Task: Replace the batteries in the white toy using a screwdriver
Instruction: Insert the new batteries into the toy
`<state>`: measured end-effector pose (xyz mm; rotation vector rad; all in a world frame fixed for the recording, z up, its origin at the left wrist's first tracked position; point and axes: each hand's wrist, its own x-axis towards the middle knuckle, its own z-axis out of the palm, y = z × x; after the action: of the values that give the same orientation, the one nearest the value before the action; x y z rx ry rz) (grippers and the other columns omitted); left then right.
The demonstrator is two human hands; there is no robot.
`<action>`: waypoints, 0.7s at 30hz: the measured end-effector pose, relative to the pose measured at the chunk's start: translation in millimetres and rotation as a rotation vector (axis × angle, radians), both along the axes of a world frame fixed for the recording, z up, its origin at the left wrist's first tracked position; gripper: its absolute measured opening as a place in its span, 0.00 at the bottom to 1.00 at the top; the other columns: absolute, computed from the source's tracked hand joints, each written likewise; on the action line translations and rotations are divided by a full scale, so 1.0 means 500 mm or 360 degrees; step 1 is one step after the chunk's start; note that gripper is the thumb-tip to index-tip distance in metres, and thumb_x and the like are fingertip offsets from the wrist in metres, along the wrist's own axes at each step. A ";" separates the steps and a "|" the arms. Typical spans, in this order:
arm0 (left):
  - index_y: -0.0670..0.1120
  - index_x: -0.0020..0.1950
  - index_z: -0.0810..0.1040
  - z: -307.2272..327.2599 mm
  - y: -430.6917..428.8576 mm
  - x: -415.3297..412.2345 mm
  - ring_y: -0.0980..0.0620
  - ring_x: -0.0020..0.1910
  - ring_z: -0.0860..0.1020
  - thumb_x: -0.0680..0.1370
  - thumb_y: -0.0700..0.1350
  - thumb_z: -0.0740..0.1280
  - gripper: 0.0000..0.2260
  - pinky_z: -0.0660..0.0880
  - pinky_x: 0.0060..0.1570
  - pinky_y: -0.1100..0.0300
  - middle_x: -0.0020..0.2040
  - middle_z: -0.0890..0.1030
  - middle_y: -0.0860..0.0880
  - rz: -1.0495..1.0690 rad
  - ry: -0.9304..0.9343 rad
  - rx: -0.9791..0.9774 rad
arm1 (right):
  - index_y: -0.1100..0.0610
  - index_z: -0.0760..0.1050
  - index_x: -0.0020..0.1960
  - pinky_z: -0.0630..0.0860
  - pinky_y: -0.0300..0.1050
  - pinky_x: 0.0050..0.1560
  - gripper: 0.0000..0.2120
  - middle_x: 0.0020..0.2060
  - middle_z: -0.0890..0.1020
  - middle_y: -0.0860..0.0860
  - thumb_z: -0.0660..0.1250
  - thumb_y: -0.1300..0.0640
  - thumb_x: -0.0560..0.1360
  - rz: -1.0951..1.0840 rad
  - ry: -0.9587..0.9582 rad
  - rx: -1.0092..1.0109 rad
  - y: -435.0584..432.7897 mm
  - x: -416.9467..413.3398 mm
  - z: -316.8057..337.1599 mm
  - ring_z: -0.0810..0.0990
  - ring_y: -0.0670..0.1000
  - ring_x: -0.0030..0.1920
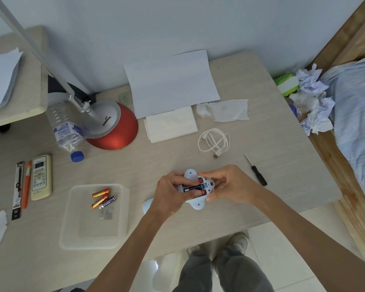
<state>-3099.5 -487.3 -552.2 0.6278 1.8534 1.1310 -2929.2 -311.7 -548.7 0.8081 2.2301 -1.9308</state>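
The white toy [195, 202] is held above the table near its front edge, underside up, battery bay open. Dark blue batteries [192, 188] sit in the bay. My left hand [169, 193] grips the toy's left side, thumb pressing on a battery. My right hand [228, 184] holds the toy's right end, fingers over its top. A small black screwdriver [256, 170] lies on the table just right of my right hand. Three loose batteries [102, 198], two orange and one dark blue, rest in a clear plastic tray [72, 228] at left. A white piece [147, 205], partly hidden, lies under my left wrist.
A coiled white cable [214, 142] lies behind the toy. Paper sheets [171, 83], tissues [225, 110], a red lamp base [114, 127], a water bottle [66, 127], a remote [41, 177] and pens [21, 186] occupy the back and left. A wooden bed frame [345, 186] borders the right.
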 end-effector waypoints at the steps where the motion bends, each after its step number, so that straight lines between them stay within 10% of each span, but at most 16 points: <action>1: 0.54 0.50 0.92 -0.001 0.000 -0.001 0.51 0.57 0.86 0.66 0.43 0.88 0.14 0.84 0.60 0.48 0.59 0.86 0.51 -0.0002 -0.0010 0.0008 | 0.55 0.81 0.74 0.87 0.49 0.61 0.37 0.60 0.90 0.50 0.85 0.69 0.67 -0.0005 -0.0010 0.0010 0.000 0.000 -0.001 0.90 0.47 0.58; 13: 0.53 0.55 0.92 0.038 -0.041 -0.031 0.52 0.60 0.86 0.69 0.44 0.86 0.16 0.84 0.63 0.47 0.62 0.86 0.56 -0.0034 -0.0030 0.0033 | 0.56 0.80 0.74 0.86 0.54 0.63 0.38 0.61 0.89 0.51 0.85 0.68 0.67 -0.0017 -0.0034 0.0046 -0.006 0.003 0.004 0.90 0.48 0.59; 18: 0.56 0.71 0.82 0.060 -0.146 -0.055 0.56 0.68 0.78 0.70 0.52 0.86 0.31 0.76 0.67 0.60 0.70 0.80 0.57 -0.0244 0.1083 -0.0331 | 0.50 0.81 0.72 0.86 0.56 0.64 0.37 0.60 0.90 0.48 0.85 0.68 0.67 0.0014 -0.0067 0.0051 -0.009 0.002 0.014 0.90 0.48 0.59; 21: 0.52 0.77 0.77 0.039 -0.186 -0.029 0.49 0.73 0.76 0.72 0.52 0.84 0.35 0.77 0.67 0.54 0.73 0.77 0.51 -0.0415 0.1228 -0.0581 | 0.42 0.81 0.70 0.85 0.55 0.64 0.37 0.59 0.90 0.46 0.85 0.68 0.67 0.0074 -0.0053 0.0040 -0.002 -0.003 0.019 0.90 0.49 0.59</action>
<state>-3113.8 -580.2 -532.4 1.1503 2.4378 0.3608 -2930.5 -312.9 -539.1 0.7787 2.2379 -1.8587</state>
